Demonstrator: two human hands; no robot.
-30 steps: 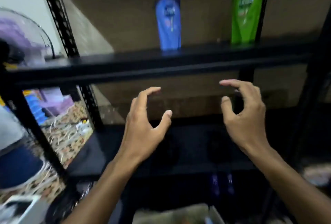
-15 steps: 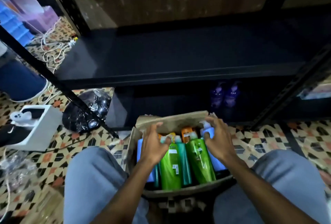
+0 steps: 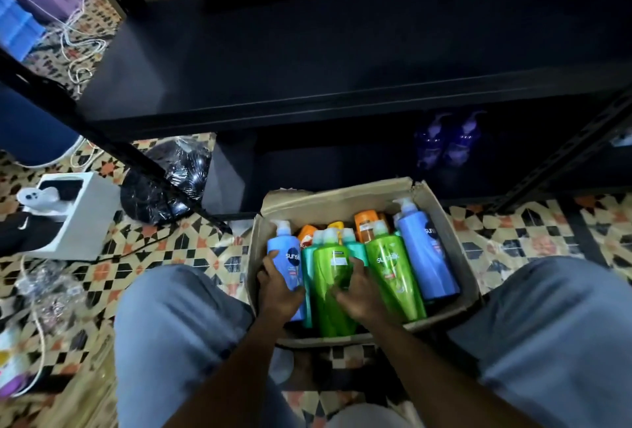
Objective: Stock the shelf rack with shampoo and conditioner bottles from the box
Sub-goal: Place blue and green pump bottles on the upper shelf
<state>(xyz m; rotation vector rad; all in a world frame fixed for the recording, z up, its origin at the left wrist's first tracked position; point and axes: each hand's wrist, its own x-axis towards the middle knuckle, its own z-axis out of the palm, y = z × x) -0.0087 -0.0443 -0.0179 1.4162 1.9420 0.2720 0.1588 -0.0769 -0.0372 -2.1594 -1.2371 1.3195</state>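
Flanking the box (image 3: 342, 203) on the tiled floor are the person's knees (image 3: 178, 318) in grey trousers. Inside the box, the left hand (image 3: 278, 285) has its fingers curled round a blue bottle (image 3: 285, 256) at the left wall. The right hand (image 3: 355, 294) grips the green bottle (image 3: 330, 277) just beside it. A second green bottle (image 3: 393, 270) and a second blue one (image 3: 427, 256) stand to the right, with teal bottles (image 3: 357, 250) and orange bottles (image 3: 366, 220) behind. Beyond the box stands the black rack (image 3: 307, 62). Two purple bottles (image 3: 444, 144) sit side by side on its lowest shelf, at the right.
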